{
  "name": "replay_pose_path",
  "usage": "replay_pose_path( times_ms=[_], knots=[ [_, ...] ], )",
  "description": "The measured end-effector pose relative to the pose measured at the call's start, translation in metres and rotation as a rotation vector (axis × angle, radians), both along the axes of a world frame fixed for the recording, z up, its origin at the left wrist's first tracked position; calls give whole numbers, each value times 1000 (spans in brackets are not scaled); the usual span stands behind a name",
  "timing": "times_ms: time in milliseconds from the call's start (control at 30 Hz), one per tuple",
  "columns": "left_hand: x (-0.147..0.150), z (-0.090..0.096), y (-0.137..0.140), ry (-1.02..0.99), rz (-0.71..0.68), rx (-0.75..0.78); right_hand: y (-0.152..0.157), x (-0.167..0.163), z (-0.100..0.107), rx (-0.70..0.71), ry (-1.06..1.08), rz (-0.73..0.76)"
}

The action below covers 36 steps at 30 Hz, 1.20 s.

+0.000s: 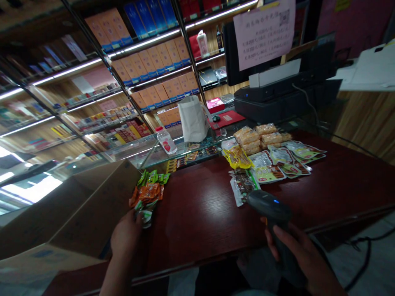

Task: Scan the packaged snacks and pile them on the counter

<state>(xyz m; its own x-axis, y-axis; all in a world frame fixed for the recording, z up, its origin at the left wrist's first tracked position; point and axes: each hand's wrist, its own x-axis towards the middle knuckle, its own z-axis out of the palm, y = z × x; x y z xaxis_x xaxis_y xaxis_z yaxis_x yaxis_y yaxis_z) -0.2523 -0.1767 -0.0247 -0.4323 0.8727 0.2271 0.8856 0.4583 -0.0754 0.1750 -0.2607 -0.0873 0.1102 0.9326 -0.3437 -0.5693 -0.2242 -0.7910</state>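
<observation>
My right hand point(304, 248) is wrapped round the handle of a dark handheld barcode scanner point(268, 204) with a blue light on top. The scanner's head points left, close to a snack packet with dark contents point(243, 185). At the left of the table, my left hand point(126, 232) has its fingers closed on the edge of a green and white snack packet point(147, 214); the fingertips are partly hidden. Just behind it lie orange snack packets point(149, 191) and green snack packets point(153, 177).
A large open cardboard box point(83, 209) stands to the left. On the right of the dark red table point(200, 209) are a yellow packet point(237, 155), wrapped rolls point(259, 137) and flat pouches point(267, 168). A bottle point(166, 141) and white bag point(193, 119) stand on the glass counter.
</observation>
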Motion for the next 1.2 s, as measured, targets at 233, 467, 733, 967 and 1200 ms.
replay_pose_path(
  times_ms=[233,467,733,967,1200],
  knots=[
    [-5,15,-2,61,50,84,-3,0,-4,12,-5,-5],
    [64,-19,-16,-84,-821,382,2,-6,1,39,-40,8],
    [104,-77,-20,-381,-849,303,-4,-10,1,28,-76,62],
    [110,-54,-7,-431,-475,178,-3,-11,3,21,-68,43],
    [138,-39,-15,-850,-419,192,-7,-16,2,29,-59,90]
  ],
)
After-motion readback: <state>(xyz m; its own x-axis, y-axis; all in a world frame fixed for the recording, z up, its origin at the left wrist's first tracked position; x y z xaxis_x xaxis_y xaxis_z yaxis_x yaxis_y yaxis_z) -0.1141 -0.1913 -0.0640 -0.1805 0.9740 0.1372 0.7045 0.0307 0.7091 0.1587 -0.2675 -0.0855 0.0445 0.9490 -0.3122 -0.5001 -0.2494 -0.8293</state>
